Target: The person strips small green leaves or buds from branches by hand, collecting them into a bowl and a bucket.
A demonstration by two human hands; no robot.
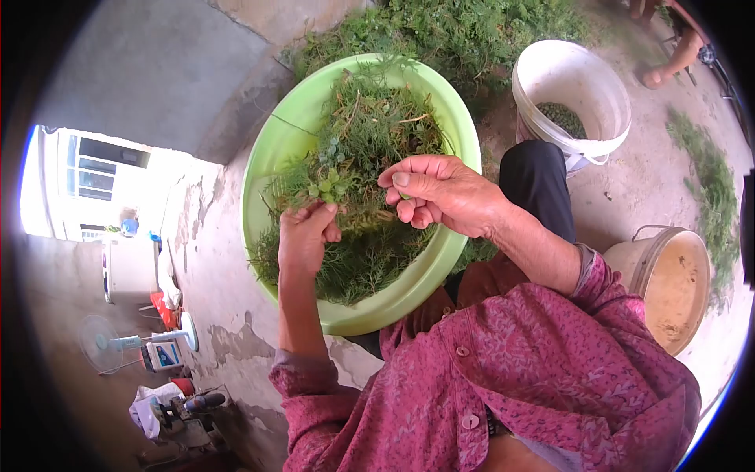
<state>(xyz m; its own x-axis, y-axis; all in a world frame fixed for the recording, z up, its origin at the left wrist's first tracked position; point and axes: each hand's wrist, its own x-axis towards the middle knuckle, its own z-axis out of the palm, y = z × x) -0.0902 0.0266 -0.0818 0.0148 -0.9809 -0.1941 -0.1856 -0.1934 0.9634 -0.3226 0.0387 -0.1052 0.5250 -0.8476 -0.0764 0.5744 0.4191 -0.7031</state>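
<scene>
My left hand (305, 240) pinches a leafy green sprig (330, 187) between thumb and fingertips, over the left part of a light green tub (464, 118). Facing it, my right hand (452, 195) is closed, thumb against curled fingers. A small green bit shows at its fingertips, too small to name. Beneath both hands, the tub holds a heap of feathery green sprigs (370, 130) with some brown stems, piled highest at the far side. The two hands are apart from each other.
Beyond the tub lies a pile of green branches (472, 31). A white bucket (574, 79) at the right holds small green pieces. Nearer stands another bucket (676, 291). Cut greenery (700, 181) lies on the ground; another person's foot (654, 77) shows top right. A fan (102, 344) is at left.
</scene>
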